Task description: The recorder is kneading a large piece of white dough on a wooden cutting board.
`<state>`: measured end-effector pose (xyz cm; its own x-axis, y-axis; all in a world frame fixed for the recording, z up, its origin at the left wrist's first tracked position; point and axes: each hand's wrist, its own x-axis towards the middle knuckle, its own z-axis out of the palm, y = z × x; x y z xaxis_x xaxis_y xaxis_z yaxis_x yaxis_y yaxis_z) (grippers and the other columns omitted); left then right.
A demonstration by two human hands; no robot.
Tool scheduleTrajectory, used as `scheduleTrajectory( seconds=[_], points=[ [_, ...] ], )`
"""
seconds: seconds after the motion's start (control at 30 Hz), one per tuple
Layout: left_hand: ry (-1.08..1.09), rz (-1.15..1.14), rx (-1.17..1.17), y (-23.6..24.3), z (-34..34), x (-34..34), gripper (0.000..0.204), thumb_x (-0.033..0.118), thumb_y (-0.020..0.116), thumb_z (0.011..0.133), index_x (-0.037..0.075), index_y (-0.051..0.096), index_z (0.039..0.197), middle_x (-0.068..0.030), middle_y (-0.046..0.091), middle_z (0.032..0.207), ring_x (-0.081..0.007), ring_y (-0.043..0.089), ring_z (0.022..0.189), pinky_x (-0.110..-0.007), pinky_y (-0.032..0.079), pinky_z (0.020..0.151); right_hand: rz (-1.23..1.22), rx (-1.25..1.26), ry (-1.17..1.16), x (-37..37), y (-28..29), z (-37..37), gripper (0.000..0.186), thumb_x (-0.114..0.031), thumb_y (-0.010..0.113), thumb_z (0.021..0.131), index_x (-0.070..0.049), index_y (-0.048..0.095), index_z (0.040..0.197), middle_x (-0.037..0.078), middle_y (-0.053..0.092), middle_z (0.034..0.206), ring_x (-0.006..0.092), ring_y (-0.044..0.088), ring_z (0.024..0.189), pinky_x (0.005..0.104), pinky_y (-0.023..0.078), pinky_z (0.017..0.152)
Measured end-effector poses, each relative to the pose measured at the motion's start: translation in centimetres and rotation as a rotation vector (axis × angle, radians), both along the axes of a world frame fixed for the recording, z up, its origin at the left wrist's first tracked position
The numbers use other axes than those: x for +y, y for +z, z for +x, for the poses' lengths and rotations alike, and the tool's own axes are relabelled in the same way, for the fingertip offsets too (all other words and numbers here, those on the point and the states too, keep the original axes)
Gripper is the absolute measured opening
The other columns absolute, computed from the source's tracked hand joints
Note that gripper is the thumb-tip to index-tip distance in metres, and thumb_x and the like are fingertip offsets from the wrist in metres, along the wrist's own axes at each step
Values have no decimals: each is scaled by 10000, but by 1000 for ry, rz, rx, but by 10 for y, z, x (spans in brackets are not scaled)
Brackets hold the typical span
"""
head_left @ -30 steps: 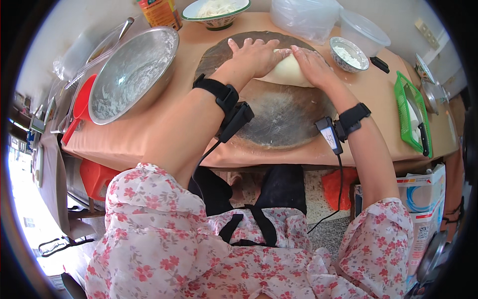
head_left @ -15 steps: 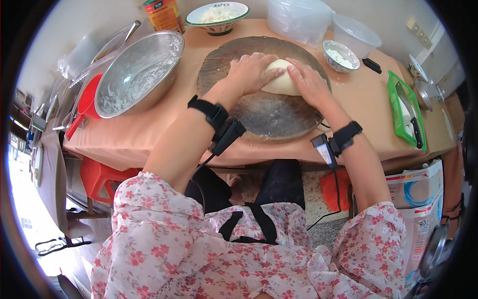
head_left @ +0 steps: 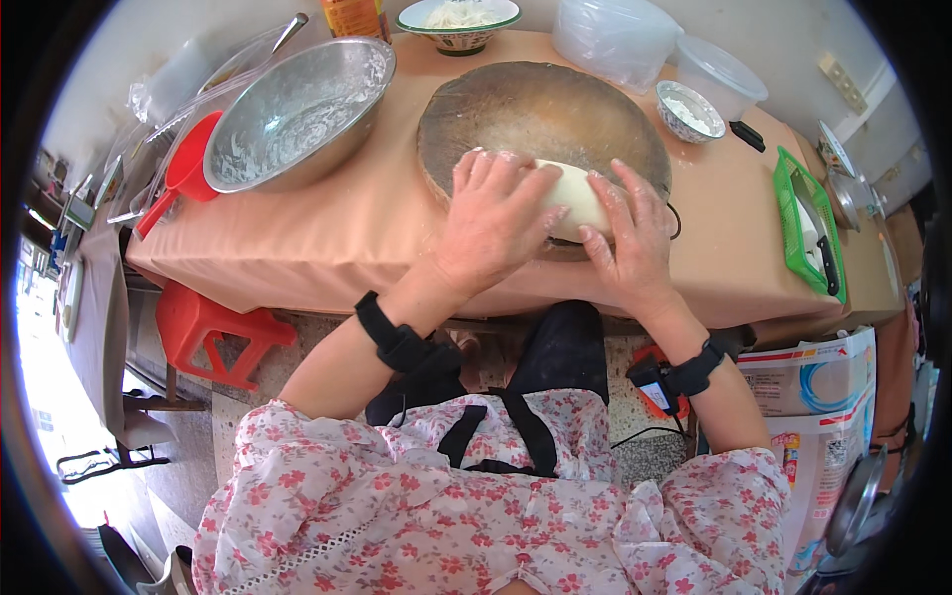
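A smooth, pale lump of dough (head_left: 577,201) rests at the near edge of a round wooden chopping board (head_left: 540,104). My left hand (head_left: 496,213) cups its left end, thumb pressed to the near side and floury fingers bent over the far side. On the opposite end, my right hand (head_left: 632,233) holds it with fingers curved around and the thumb close to me. Parts of the dough are covered by my fingers. Flour dusts both hands and the board's surface.
Left of the board sit a large floury metal bowl (head_left: 302,119) and a red ladle-like scoop (head_left: 188,164). Behind are a bowl of white shreds (head_left: 459,15) and plastic tubs (head_left: 610,45). To the right stand a small flour bowl (head_left: 689,111) and a green basket (head_left: 808,223) holding a knife.
Both hands have drawn the dough toward me, from the board's middle to its near edge. The dough now looks longer. My view has shifted slightly.
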<state>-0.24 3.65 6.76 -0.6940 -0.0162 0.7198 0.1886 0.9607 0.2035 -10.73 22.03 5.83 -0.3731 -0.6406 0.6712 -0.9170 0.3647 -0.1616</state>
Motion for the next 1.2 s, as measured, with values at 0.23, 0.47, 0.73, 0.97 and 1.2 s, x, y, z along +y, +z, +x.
scheduleTrajectory(
  seconds=[0.23, 0.47, 0.73, 0.97, 1.2],
  points=[
    [117, -104, 21, -23, -12, 15, 479, 429, 545, 893, 169, 539, 1294, -85, 511, 1268, -287, 461, 1195, -512, 239, 1034, 0, 47, 62, -2, -12, -4, 505, -359, 571, 898, -105, 518, 1332, 137, 510, 1299, 355, 490, 1153, 462, 355, 970],
    [147, -15, -161, -2, -65, -9, 350, 421, 462, 954, 158, 610, 1131, -98, 631, 1016, -330, 565, 1010, -476, 400, 914, 67, -114, -36, -32, 4, -52, 400, -411, 447, 974, -142, 573, 1241, 121, 629, 1137, 340, 585, 1047, 482, 394, 876],
    [292, 97, -521, 19, -111, -26, 457, 468, 333, 988, 173, 626, 1179, -134, 642, 1120, -348, 552, 1114, -517, 395, 947, 316, -156, -290, -63, 16, -97, 483, -502, 333, 993, -174, 622, 1198, 157, 653, 1103, 379, 588, 1058, 552, 378, 912],
    [195, 91, -524, 16, -79, -17, 403, 442, 402, 968, 182, 603, 1202, -144, 624, 1122, -353, 553, 1097, -504, 396, 925, 204, -346, -160, -43, 7, -69, 445, -454, 388, 985, -150, 605, 1228, 164, 628, 1165, 362, 553, 1140, 531, 381, 940],
    [67, -60, 52, -26, -6, 6, 451, 355, 636, 839, 144, 572, 1232, -119, 525, 1235, -325, 480, 1159, -485, 311, 1004, -39, -1, 35, -4, -11, -3, 447, -312, 573, 899, -71, 544, 1274, 171, 513, 1297, 382, 476, 1185, 493, 369, 976]
  ],
)
